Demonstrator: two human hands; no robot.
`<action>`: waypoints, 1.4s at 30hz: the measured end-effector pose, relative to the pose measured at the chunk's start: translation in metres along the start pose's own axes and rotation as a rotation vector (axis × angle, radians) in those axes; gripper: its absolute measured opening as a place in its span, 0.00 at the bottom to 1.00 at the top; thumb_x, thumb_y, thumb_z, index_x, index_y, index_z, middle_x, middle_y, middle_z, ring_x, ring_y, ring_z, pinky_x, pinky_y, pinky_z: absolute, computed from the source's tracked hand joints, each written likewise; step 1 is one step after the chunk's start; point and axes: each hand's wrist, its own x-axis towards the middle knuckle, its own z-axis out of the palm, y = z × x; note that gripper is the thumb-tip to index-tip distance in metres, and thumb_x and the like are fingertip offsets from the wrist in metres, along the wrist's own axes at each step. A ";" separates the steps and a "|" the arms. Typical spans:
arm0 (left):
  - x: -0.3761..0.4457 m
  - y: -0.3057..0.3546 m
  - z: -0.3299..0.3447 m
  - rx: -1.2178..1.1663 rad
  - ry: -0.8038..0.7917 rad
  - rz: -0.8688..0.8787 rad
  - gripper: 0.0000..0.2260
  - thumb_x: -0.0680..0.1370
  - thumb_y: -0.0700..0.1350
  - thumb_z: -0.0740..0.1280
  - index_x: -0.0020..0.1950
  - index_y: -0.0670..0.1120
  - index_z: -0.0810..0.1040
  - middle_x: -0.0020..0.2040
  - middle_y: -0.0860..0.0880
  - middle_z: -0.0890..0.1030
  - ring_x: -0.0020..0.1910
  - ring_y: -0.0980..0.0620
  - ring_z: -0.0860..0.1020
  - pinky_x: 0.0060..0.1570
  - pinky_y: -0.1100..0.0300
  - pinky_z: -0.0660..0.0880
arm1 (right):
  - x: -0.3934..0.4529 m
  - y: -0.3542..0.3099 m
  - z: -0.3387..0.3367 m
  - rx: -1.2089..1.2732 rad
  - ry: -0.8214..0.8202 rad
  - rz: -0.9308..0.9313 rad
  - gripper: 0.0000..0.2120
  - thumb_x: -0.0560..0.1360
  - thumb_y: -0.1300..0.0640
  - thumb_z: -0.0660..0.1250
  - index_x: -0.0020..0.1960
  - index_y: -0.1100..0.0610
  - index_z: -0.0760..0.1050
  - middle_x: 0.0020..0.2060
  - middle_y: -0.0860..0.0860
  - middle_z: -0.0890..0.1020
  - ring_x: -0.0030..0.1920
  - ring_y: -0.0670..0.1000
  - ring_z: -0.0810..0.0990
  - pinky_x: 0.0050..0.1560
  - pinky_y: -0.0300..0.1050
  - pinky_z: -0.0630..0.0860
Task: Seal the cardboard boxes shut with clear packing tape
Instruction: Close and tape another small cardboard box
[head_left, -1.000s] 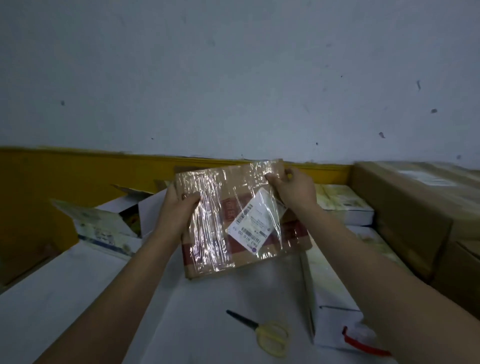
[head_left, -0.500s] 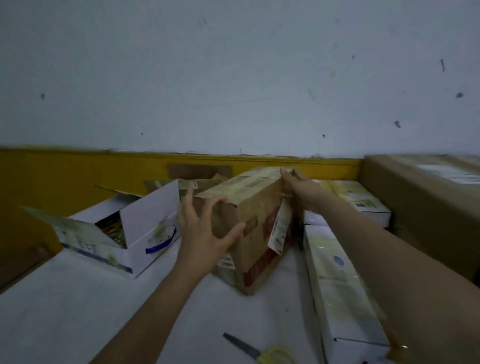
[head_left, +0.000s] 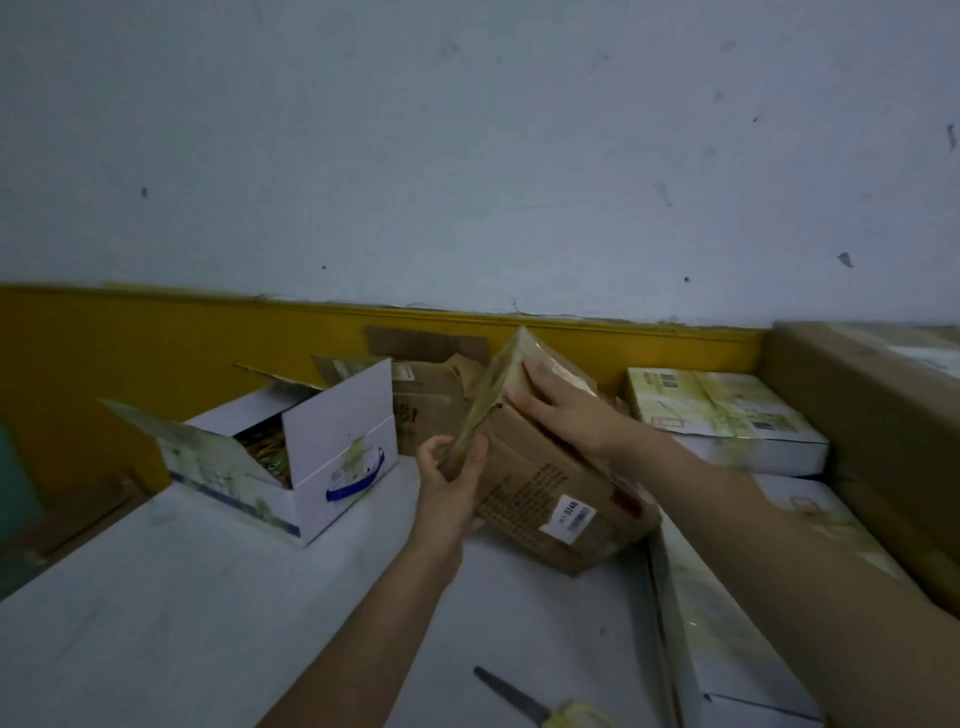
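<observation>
Gripping the tilted cardboard box (head_left: 540, 483) at its lower-left corner was the left hand (head_left: 451, 488). Right hand (head_left: 569, 410) pressed flat-fingered on its tape-wrapped top.

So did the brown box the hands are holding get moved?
Yes. The brown box has been turned over and lowered, now tilted beside the open white box, left hand and right hand on it.

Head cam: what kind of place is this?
Likely a small packing or shipping area. Both hands turn a taped brown cardboard box on a white table, with white printed cartons stacked alongside and scissors at hand.
</observation>
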 end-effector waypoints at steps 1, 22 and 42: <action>0.000 0.000 -0.001 -0.007 -0.020 -0.001 0.30 0.68 0.65 0.70 0.67 0.59 0.66 0.59 0.53 0.76 0.55 0.49 0.80 0.42 0.51 0.83 | -0.006 0.000 0.002 -0.017 -0.015 0.003 0.43 0.75 0.26 0.52 0.81 0.47 0.45 0.81 0.47 0.48 0.80 0.50 0.49 0.78 0.50 0.47; 0.085 -0.024 -0.014 1.110 -0.058 0.124 0.13 0.80 0.56 0.65 0.56 0.47 0.77 0.62 0.38 0.77 0.61 0.37 0.74 0.61 0.48 0.74 | 0.036 0.044 0.053 -0.667 -0.040 -0.143 0.28 0.83 0.42 0.52 0.81 0.47 0.51 0.80 0.49 0.56 0.79 0.54 0.56 0.75 0.54 0.58; 0.133 0.125 -0.080 1.352 0.162 0.281 0.25 0.80 0.50 0.68 0.71 0.40 0.67 0.67 0.39 0.71 0.61 0.39 0.75 0.49 0.52 0.73 | 0.181 -0.038 0.071 -0.046 0.194 -0.084 0.12 0.82 0.54 0.63 0.39 0.53 0.76 0.39 0.50 0.81 0.43 0.54 0.81 0.42 0.47 0.76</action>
